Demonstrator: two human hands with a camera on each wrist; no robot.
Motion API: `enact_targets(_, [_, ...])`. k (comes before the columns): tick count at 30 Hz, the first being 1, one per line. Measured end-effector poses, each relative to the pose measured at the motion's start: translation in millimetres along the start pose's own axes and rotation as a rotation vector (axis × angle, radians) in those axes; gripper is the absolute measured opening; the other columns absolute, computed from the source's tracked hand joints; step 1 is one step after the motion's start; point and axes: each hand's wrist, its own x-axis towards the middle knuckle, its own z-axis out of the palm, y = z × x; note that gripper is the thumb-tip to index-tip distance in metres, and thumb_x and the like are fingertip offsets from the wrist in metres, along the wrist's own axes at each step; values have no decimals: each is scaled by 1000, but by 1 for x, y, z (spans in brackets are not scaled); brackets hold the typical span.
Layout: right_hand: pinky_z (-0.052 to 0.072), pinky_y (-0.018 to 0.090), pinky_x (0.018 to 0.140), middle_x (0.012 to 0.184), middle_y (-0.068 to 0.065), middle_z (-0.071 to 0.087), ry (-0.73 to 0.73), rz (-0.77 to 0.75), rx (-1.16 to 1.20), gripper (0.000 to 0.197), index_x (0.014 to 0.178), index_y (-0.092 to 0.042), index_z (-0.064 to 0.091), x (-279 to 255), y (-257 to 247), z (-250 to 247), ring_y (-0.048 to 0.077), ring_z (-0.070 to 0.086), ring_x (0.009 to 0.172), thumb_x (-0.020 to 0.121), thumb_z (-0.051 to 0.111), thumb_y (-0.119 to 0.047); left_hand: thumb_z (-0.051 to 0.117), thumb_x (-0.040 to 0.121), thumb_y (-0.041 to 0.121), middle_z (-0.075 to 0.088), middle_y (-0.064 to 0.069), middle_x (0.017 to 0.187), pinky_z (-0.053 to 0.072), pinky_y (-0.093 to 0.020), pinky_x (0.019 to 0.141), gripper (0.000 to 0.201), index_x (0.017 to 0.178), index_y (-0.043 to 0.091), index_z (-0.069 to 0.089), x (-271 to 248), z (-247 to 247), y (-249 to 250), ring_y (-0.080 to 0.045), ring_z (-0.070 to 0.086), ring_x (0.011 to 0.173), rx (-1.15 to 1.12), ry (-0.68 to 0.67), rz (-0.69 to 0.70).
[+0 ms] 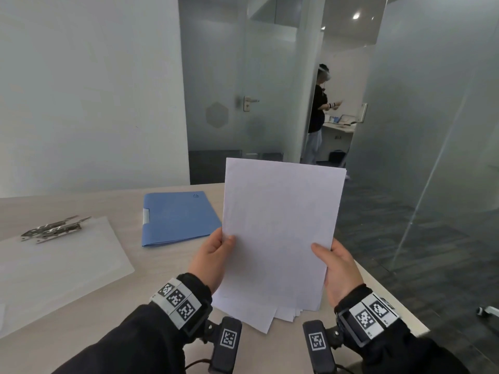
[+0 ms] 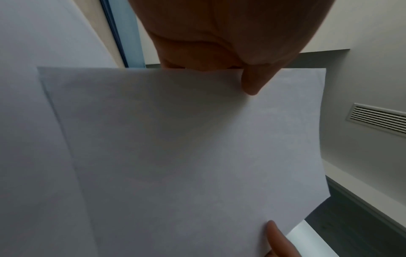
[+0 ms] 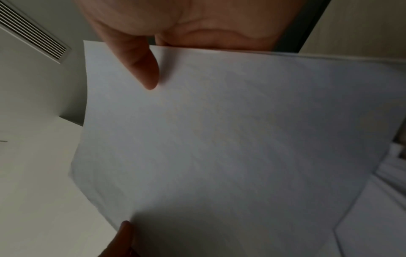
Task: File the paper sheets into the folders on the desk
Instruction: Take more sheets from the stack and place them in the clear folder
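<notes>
A: Two hands held one batch of paper sheets [image 1: 280,233] upright above the desk [image 1: 113,209]. Which hand did what?

B: The left hand [image 1: 209,261] pinched the left edge, thumb in front and the other fingers behind. The right hand [image 1: 341,268] pinched the right edge the same way. Both wrist views confirmed a thumb pressed on the near face of the sheets.

A: Why hold them that way?

B: Probably to steady the batch and keep its edges together before filing; a two-sided hold keeps thin paper from sagging.

A: How did the paper look?

B: Plain white, blank on the side shown, almost flat, tilted slightly clockwise. Its lower edge hung just over more loose sheets [image 1: 270,315] lying on the desk near the person's body.

A: And the folders?

B: A blue folder [image 1: 176,218] lay closed on the desk, just left of the held sheets. Further left sat a pale clipboard [image 1: 62,265] with a metal clip [image 1: 55,229] at its far end. Neither had been opened, so I judged the filing had barely begun
</notes>
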Motion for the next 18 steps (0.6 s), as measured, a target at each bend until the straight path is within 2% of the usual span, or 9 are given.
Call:
enact_targets(4, [54, 34, 69, 95, 10, 78, 6, 38, -5, 22, 101, -11, 71, -1, 5, -1, 20, 74, 79, 95, 53, -1, 47, 99, 23, 74, 9, 109, 51, -32, 89, 26, 116, 31, 65, -5, -2, -9, -12, 67, 103, 24, -17, -23])
enact_targets(7, [54, 34, 67, 93, 8, 78, 11, 76, -22, 21, 102, -11, 71, -5, 10, -2, 22, 74, 81, 95, 54, -1, 48, 99, 23, 76, 5, 102, 51, -32, 85, 22, 108, 26, 68, -10, -2, -20, -19, 69, 100, 34, -10, -80])
enact_targets(10, [53, 37, 72, 95, 11, 78, 5, 99, -21, 20, 103, -11, 71, -8, 11, 1, 26, 73, 84, 95, 55, -3, 48, 99, 22, 77, 1, 95, 53, -35, 82, 22, 100, 21, 71, -12, -4, -23, -24, 69, 94, 23, 32, -114])
enact_targets(14, [53, 37, 73, 93, 6, 79, -93, 110, -82, 22, 103, -16, 72, -10, 5, 17, 22, 73, 83, 96, 54, -5, 49, 99, 21, 76, -7, 97, 53, -44, 85, 22, 98, 19, 71, -15, -21, -15, -26, 67, 90, -77, 112, -144])
enact_targets(16, [55, 33, 74, 96, 2, 79, -168, 113, -183, 24, 104, -19, 72, -12, 4, 31, 18, 74, 86, 96, 53, -6, 48, 99, 19, 75, -6, 94, 52, -44, 85, 22, 98, 15, 70, -20, -36, -8, -25, 66, 87, -161, 154, -160])
enact_targets(18, [56, 31, 80, 99, -4, 79, -243, 117, -294, 25, 103, -22, 72, -14, 9, 48, 13, 73, 92, 97, 52, -9, 48, 99, 16, 75, -6, 90, 51, -44, 86, 22, 96, 13, 70, -27, -55, -2, -25, 66, 85, -218, 187, -183])
